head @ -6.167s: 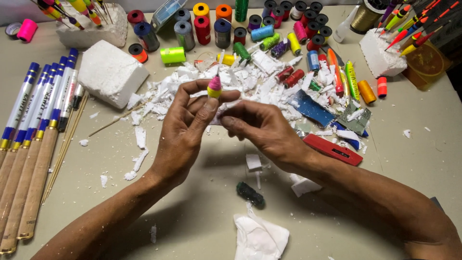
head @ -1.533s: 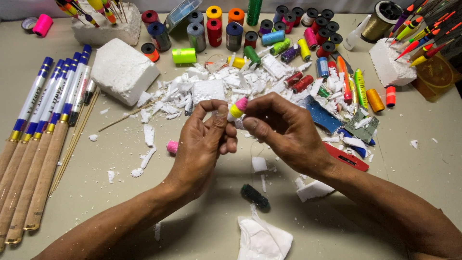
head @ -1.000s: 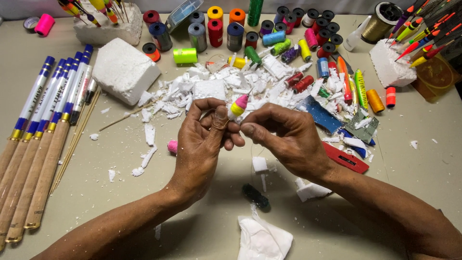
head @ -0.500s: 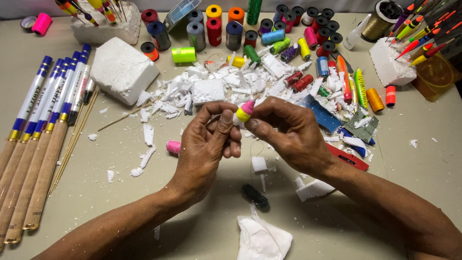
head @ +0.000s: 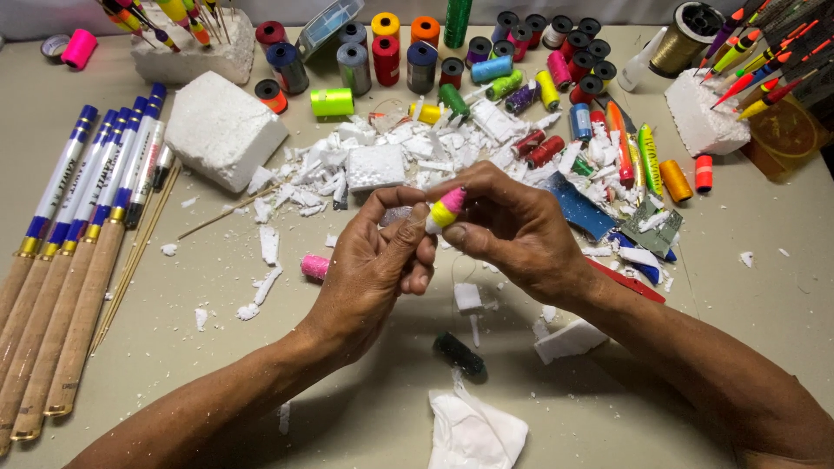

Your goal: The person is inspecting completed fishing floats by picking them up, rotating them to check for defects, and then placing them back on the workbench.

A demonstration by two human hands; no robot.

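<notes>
Two hands, left (head: 369, 274) and right (head: 512, 234), pinch one pink-and-yellow float (head: 446, 209) above a beige worktop (head: 174, 365); five cork-handled rods (head: 69, 252), two foam blocks (head: 224, 128).

Thread spools (head: 386, 59), foam block (head: 224, 128), rods (head: 61, 252)

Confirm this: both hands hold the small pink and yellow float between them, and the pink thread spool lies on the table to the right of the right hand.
Not quite. The head view shows the pink thread spool left of the left hand. Both hands, the right hand too, do hold the pink and yellow float.
</notes>
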